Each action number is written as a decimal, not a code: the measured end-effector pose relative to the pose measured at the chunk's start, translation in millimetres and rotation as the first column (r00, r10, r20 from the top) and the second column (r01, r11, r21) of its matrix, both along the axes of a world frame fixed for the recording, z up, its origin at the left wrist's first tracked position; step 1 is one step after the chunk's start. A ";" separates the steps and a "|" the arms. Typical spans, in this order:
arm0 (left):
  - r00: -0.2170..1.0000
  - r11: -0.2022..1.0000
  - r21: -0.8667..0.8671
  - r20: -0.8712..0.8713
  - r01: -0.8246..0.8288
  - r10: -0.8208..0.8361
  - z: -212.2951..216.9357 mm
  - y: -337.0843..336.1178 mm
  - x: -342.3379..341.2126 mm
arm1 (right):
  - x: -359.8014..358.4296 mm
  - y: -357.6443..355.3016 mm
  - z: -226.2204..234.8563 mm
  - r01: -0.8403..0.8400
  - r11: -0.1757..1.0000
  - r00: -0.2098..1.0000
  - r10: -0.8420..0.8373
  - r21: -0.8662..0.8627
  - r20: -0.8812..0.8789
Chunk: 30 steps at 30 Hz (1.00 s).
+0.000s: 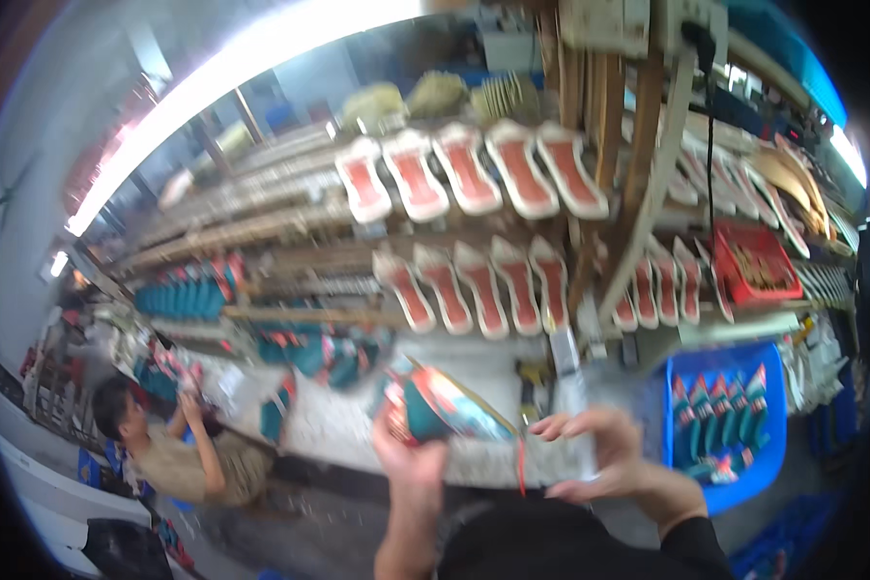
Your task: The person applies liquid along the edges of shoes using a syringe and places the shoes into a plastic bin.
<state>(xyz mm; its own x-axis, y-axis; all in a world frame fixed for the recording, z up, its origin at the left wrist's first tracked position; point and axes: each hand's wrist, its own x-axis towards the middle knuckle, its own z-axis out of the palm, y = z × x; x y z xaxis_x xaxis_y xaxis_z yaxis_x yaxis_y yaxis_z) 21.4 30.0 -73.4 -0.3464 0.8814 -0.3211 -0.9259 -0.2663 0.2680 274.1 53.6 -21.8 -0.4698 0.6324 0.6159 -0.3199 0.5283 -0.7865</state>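
In front of my body, my left hand (411,464) is closed round a teal shoe upper (425,406) with a reddish, shiny part and a pointed end aimed right. The picture is blurred, so its finer make cannot be told. Just right of that point is my right hand (604,454), its fingers curved and spread, with nothing visible between them. A thin red strip (522,466) hangs between the pointed end and my right fingers; what it is attached to is unclear.
Red-and-white sole-shaped pieces (469,169) line two racks ahead. More teal uppers (333,358) lie on the bench, and several fill a blue crate (778,425) at right. A red basket (759,261) sits above it. A seated co-worker (188,454) works at left.
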 end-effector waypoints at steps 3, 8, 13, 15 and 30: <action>0.991 0.994 -0.071 0.109 0.088 -0.080 -5.5 -10.1 35.8 | -30.8 -3.3 -10.6 0.287 0.929 0.928 -0.330 0.233 0.174; 0.963 0.962 -0.085 0.093 0.259 -0.251 -10.1 -27.3 57.9 | -43.9 2.4 -9.5 0.512 0.848 0.851 -0.522 0.140 0.052; 0.743 0.788 -0.173 -0.262 0.591 -0.616 -19.9 -65.0 60.2 | -57.6 29.5 2.3 0.492 0.844 0.870 -0.466 -0.215 0.161; 0.703 0.876 -0.104 -0.556 0.472 -0.444 14.9 -73.0 69.4 | -65.7 44.6 -3.6 0.508 0.841 0.859 -0.477 -0.186 0.187; -0.392 0.974 0.129 -0.899 0.187 0.194 8.8 -24.6 28.4 | -40.4 11.4 27.8 0.171 0.958 0.985 -0.173 -0.229 0.009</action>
